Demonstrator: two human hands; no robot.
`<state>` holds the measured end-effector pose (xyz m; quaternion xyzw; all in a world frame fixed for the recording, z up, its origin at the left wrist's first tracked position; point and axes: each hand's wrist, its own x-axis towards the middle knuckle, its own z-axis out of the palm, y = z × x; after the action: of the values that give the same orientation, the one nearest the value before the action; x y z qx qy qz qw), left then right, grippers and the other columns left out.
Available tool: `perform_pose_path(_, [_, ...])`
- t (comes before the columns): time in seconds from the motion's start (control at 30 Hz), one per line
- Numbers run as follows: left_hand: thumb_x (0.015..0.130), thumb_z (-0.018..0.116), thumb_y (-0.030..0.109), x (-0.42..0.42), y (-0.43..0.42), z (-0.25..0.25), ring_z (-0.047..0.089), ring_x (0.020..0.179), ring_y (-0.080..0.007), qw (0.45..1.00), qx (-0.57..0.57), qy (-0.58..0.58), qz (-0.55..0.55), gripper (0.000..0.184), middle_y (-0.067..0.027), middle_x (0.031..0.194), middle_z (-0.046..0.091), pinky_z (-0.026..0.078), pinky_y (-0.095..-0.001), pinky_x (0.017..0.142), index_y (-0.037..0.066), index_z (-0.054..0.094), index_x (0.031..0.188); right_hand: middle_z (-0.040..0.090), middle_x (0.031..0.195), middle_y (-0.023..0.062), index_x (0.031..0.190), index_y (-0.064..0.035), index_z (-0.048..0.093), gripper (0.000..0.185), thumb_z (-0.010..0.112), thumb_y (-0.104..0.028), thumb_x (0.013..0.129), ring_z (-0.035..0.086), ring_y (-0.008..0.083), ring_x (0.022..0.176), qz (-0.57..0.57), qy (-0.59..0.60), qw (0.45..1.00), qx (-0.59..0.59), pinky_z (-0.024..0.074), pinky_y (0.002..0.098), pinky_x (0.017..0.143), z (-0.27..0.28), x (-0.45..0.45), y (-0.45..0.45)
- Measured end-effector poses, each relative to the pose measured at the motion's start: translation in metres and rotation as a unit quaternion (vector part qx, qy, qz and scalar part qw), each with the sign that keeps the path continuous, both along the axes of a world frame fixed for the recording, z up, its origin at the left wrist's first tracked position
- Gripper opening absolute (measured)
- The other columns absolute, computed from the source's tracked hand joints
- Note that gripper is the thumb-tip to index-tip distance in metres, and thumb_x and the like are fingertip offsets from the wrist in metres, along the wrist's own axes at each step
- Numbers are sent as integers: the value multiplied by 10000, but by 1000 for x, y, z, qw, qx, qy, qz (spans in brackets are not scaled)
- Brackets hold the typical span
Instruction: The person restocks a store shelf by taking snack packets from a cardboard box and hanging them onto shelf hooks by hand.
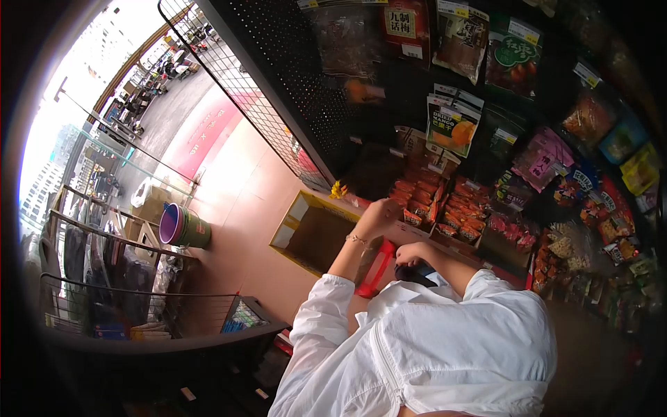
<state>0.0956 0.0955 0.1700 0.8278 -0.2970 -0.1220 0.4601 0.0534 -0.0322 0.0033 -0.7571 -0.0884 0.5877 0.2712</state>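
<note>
Along the front edge of the snack shelf, toward its left corner, someone in a white shirt leans in with both arms reaching forward. From where I stand, the step in hand looks like work at that edge, by the small orange packets, which lie heaped in open bins just behind it.

The left hand is at the near bin's left corner, wrist bent, fingers curled inward. Its fingertips are turned away, so I can't tell whether it is clenched on nothing or pinching a packet. The right hand is lower, nearer the body, fingers bent too, just above a dark object; whether it grips that or only hovers there, I can't say.

Beside the left forearm a yellow-rimmed carton stands open on the floor, and a red strip shows between the arms. To my eye, the next move calls for fingers placed lightly, without disturbing the heap.
</note>
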Motion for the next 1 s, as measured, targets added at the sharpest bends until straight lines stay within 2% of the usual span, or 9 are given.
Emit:
perform_pose_path(0.13, [708, 483, 126, 44, 49, -93, 573, 751, -325, 941, 332, -54, 40, 173, -170, 801, 592, 462, -349, 653, 25, 587, 801, 575, 826, 93, 939, 26, 525, 359, 526, -285, 759, 547, 177, 700, 222, -95, 938, 248, 443, 296, 629, 139, -39, 50])
perform_pose_path(0.2, [710, 489, 175, 40, 65, -107, 566, 819, -316, 921, 374, 1, 106, 234, -176, 878, 586, 460, -364, 687, 21, 591, 853, 555, 841, 104, 914, 22, 499, 332, 524, -278, 774, 522, 183, 773, 28, -151, 866, 476, 416, 291, 680, 188, -58, 67])
perform_pose_path(0.3, [739, 466, 213, 32, 72, -93, 553, 913, -284, 881, 438, 73, 165, 300, -150, 957, 582, 455, -358, 732, 49, 587, 959, 476, 946, 194, 994, 9, 427, 502, 609, -356, 702, 487, 276, 893, -30, -243, 878, 412, 395, 331, 773, 197, -74, 83])
perform_pose_path(0.37, [740, 469, 219, 36, 87, -100, 558, 914, -273, 862, 468, 66, 182, 286, -134, 958, 587, 458, -346, 731, 67, 601, 944, 368, 1070, 195, 1110, 3, 341, 628, 628, -374, 698, 431, 285, 987, -134, -433, 794, 406, 373, 323, 841, 179, -78, 85])
perform_pose_path(0.5, [717, 505, 237, 37, 80, -99, 580, 864, -255, 784, 571, 61, 234, 251, -101, 935, 599, 477, -363, 680, 99, 624, 890, 291, 1177, 194, 1217, 0, 240, 795, 664, -384, 664, 364, 261, 1079, -195, -203, 855, 434, 340, 322, 892, 172, -53, 59])
perform_pose_path(0.67, [709, 513, 245, 24, 10, -71, 580, 856, -221, 757, 603, 87, 235, 237, -63, 932, 597, 472, -390, 661, 108, 621, 869, 516, 947, 64, 1038, -12, 427, 471, 672, -230, 701, 487, 138, 900, -217, -113, 854, 460, 412, 251, 756, 164, -46, -1])
perform_pose_path(0.83, [698, 514, 250, 16, -41, -105, 578, 807, -211, 824, 421, 209, 318, 213, -38, 881, 598, 461, -379, 650, 116, 612, 833, 553, 855, 79, 922, -23, 501, 418, 687, -290, 661, 506, 178, 854, -119, -107, 851, 501, 416, 279, 689, 191, -73, -66])
perform_pose_path(0.9, [694, 515, 252, 16, -60, -110, 577, 788, -207, 832, 223, 322, 392, 204, -28, 860, 598, 457, -374, 646, 119, 608, 818, 555, 867, 133, 899, -42, 520, 362, 674, -249, 645, 518, 253, 795, -36, -583, 741, 330, 417, 323, 697, 199, -86, -80])
perform_pose_path(1.0, [687, 516, 255, 30, -82, -108, 576, 759, -200, 741, -175, 447, 470, 191, -12, 830, 598, 451, -368, 639, 124, 602, 796, 536, 857, 145, 868, -59, 531, 304, 651, -225, 644, 505, 283, 786, -39, -571, 754, 322, 403, 351, 715, 205, -89, -101])
